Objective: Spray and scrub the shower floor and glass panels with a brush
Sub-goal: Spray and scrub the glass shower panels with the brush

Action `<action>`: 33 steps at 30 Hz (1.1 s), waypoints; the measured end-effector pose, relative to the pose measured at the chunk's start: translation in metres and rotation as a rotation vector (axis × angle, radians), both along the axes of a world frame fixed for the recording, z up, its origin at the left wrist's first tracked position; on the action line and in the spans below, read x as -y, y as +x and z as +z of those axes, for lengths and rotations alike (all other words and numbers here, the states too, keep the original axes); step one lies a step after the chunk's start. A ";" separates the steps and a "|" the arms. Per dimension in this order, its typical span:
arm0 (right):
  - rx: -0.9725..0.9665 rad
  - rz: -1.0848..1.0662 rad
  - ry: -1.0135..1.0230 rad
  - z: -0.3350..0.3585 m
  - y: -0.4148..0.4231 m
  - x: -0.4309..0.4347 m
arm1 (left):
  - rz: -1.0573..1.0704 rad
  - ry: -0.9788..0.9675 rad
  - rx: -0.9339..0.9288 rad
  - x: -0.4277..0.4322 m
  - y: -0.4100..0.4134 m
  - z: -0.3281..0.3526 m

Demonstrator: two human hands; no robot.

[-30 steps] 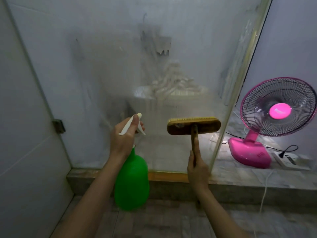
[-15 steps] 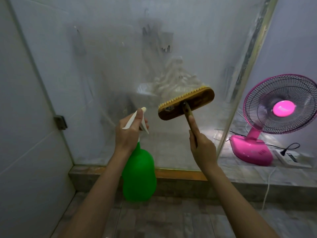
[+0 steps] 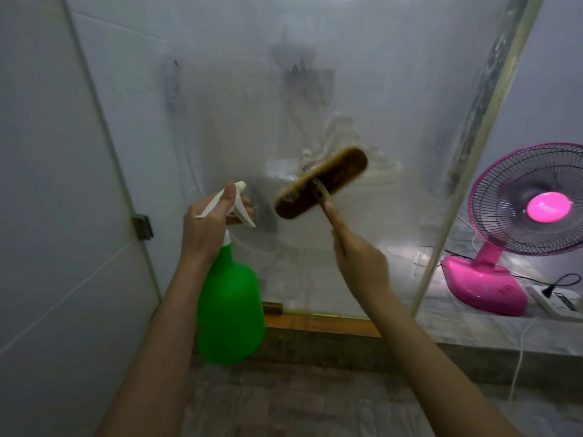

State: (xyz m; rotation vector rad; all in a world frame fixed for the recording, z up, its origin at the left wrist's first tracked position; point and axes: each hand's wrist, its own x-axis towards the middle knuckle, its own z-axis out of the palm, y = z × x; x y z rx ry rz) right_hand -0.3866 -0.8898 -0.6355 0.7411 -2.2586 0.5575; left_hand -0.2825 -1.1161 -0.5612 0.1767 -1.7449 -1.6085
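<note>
Here, the left hand [image 3: 205,228] curls round the white trigger head of a green spray bottle [image 3: 230,310], its index finger laid along the top of the nozzle. The smooth, rounded plastic body hangs below the wrist toward six o'clock. The right hand [image 3: 359,263] grips the thin wooden handle of a scrub brush [image 3: 321,182], forefinger stretched straight along the shaft. The brush head, an oblong brown wooden block with rounded ends and a pale bristle edge, sits at three o'clock of the nozzle and tilts with its two o'clock end higher. It is held up at the glass panel [image 3: 315,89], but it is blurred, so I cannot tell whether the bristles touch. The glass is cloudy and streaked, with white foamy swirls at the brush's two o'clock. A pale metal frame strip [image 3: 457,184] slants along its right edge. A small metal hinge [image 3: 142,227] sits at nine o'clock of the left hand, on the seam with the glossy white tiled wall [image 3: 47,184]. Grey-brown shower floor [image 3: 299,405] tiles lie at six o'clock, below a raised curb [image 3: 321,329] topped with a wood-toned strip. At three o'clock a glossy pink fan [image 3: 530,212] with a round wire grille stands on a ledge, and a white power strip [image 3: 558,302] lies just beside its base.
</note>
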 end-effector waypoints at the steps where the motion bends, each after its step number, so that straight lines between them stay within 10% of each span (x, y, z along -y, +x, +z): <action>1: 0.056 -0.017 -0.005 -0.014 0.006 -0.015 | 0.009 0.020 -0.007 0.008 0.003 -0.002; 33: 0.060 0.149 0.310 -0.025 0.031 0.138 | 0.071 0.215 0.045 0.112 0.067 -0.041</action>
